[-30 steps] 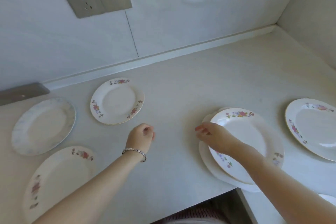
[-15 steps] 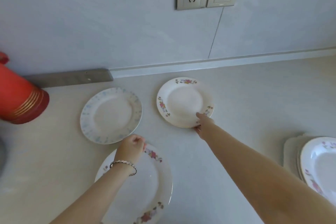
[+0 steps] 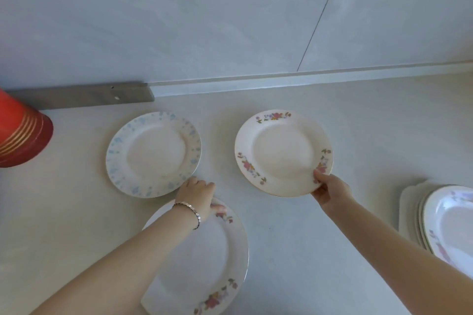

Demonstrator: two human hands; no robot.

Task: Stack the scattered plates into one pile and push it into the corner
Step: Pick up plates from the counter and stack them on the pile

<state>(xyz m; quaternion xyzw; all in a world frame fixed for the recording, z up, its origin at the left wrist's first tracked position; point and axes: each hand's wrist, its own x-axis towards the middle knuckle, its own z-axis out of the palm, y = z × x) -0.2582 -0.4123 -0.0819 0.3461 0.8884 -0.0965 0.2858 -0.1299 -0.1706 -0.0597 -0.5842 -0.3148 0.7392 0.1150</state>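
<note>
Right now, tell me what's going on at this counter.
A person is gathering scattered plates. The right hand pinches the near rim of a pink-flowered plate. The left hand grips the far rim of a larger flowered plate nearest the camera. A blue-speckled plate lies untouched beside them. A started pile sits at the right edge. A red container stands at the left.

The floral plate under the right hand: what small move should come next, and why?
Probably lift the floral plate and carry it right to the pile. The right hand pinches its near rim, thumb on top, and the pile lies at the right edge with bare counter between. The left hand rests on another floral plate's rim.
</note>
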